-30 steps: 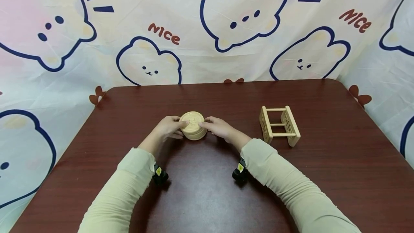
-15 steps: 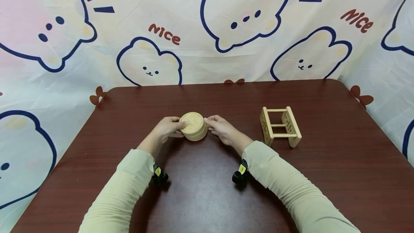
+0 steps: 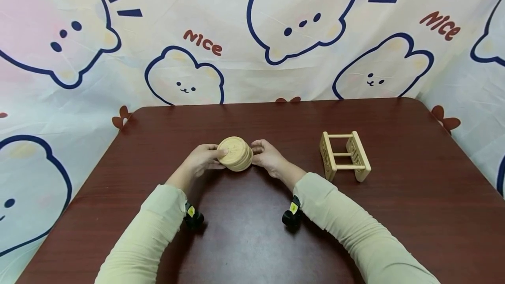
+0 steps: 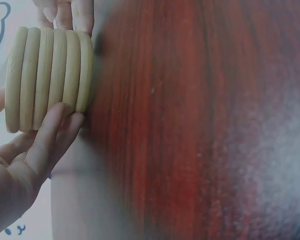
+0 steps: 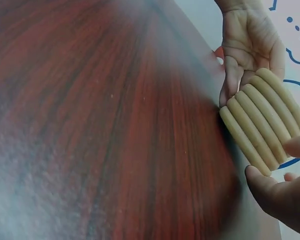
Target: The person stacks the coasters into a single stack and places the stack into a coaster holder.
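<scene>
A stack of several round wooden coasters (image 3: 232, 149) stands on the brown table, its upper discs shifted left of the lower ones. My left hand (image 3: 199, 160) holds the stack's left side, thumb over the top coaster; in the left wrist view its fingers (image 4: 47, 140) press along the disc edges. The right hand (image 3: 270, 157) touches the right side with its fingertips, thumb off the top. In the right wrist view the edges of the coaster stack (image 5: 262, 120) lie slanted between both hands. Part of the right hand is cut off there.
A pale wooden rack (image 3: 360, 157) with slatted sides and crossbars stands on the table (image 3: 252, 240) to the right of the hands. A patterned cloth (image 3: 244, 78) hangs behind and beside the table. A small black camera sits at each wrist.
The right thumb has come off the top coaster and moved down to the stack's right side. The upper coasters have slid left, so the stack leans. The left hand keeps its hold.
</scene>
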Tool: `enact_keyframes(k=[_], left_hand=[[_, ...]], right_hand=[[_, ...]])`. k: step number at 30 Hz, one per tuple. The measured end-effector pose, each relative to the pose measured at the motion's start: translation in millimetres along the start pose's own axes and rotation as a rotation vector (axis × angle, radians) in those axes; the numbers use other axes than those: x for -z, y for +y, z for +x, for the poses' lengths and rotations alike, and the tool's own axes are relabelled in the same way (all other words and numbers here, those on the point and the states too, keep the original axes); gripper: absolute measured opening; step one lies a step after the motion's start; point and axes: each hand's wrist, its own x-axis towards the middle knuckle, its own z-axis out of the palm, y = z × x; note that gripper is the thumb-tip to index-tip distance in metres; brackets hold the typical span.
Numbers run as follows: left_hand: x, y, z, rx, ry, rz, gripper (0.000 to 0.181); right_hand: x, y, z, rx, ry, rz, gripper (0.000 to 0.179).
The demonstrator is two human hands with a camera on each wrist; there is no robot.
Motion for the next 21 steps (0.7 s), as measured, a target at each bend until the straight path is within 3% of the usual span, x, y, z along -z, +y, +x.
enact_keyframes(k=[4, 10, 16, 21], left_hand=[[0.7, 0.7, 0.5, 0.020, 0.007, -0.003, 0.040], [1.2, 1.5, 1.2, -0.007, -0.029, 0.012, 0.045], [3.1, 1.2, 0.4, -0.018, -0.070, 0.008, 0.052], [4.7, 0.4, 0.0, -0.035, -0.096, 0.000, 0.049]], right_hand=[[1.0, 0.5, 4.1, 0.010, -0.005, -0.099, 0.056], [-1.9, 1.6, 7.7, -0.004, -0.065, -0.189, 0.069], [-2.5, 1.8, 10.4, -0.039, -0.099, -0.143, 0.077], [0.8, 2.4, 11.5, -0.067, -0.190, -0.016, 0.077]])
